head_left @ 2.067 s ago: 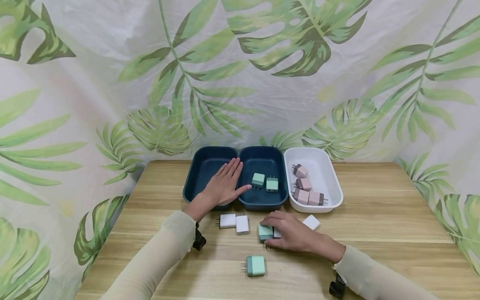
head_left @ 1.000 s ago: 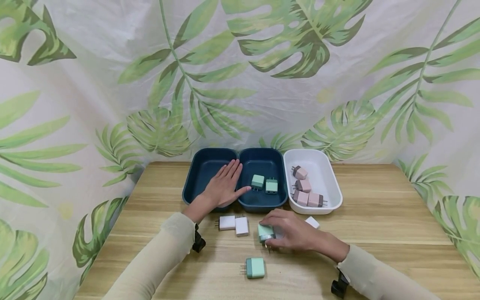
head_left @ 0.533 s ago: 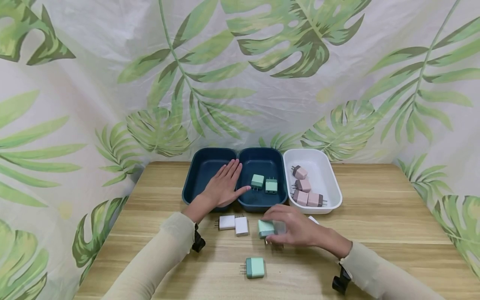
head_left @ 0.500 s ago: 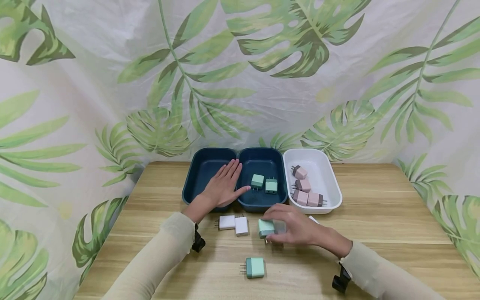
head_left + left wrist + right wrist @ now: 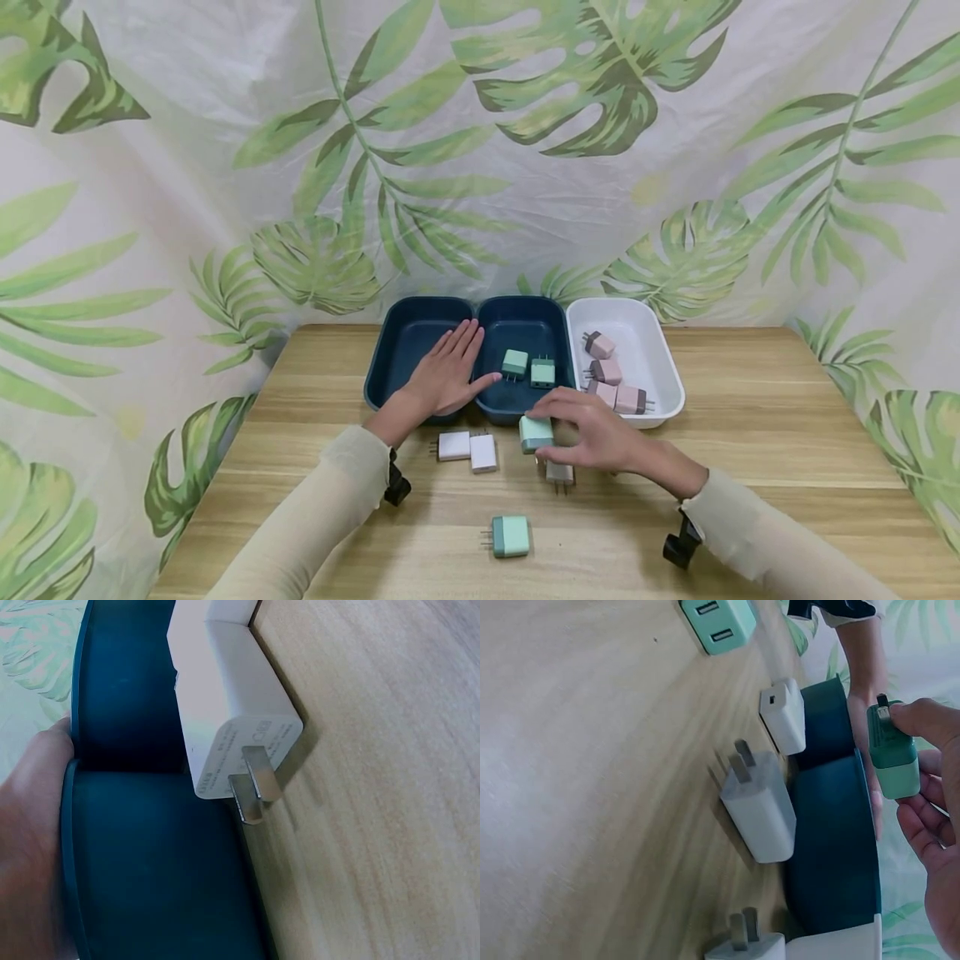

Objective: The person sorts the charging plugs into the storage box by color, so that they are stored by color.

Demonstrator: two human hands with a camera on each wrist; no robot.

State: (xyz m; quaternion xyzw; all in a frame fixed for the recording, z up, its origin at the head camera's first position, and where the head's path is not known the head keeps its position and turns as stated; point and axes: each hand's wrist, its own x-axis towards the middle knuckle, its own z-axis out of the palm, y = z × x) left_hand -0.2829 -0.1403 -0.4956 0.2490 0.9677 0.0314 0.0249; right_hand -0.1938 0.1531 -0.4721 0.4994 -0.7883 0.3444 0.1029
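Step in hand: the transfer of a green charger (image 5: 536, 432), judged to be in its lift phase. The right hand (image 5: 600, 433) grasps the charger between thumb and fingertips; in the right wrist view the charger appears raised clear of the desk (image 5: 735, 400). It is positioned just in front of the near wall of the middle tray (image 5: 525, 317). The left hand (image 5: 444, 373) is not grasping: its fingers extend flat over the adjoining rims of the left tray (image 5: 408, 350) and the middle tray, apparently steadying both.

Next move: if the charger is to join the two green chargers (image 5: 514, 363) in the middle tray, the right hand must raise it above the near rim, advance it toward the desk's back edge, and release. The prongs could catch on the rim.

Materials and shapes: the three trays stand side by side along the back edge, between the back corners. Two are dark blue, smooth-walled and round-cornered; the white tray (image 5: 671, 400), at the right, holds pink chargers (image 5: 600, 344) with darker ends. All chargers are compact blocks with rounded edges; flat metal prongs show on several. White chargers (image 5: 453, 445) and a second green unit (image 5: 511, 536) lie on the desk, farther from its back edge than the trays. The desk surface shows pale wood grain.
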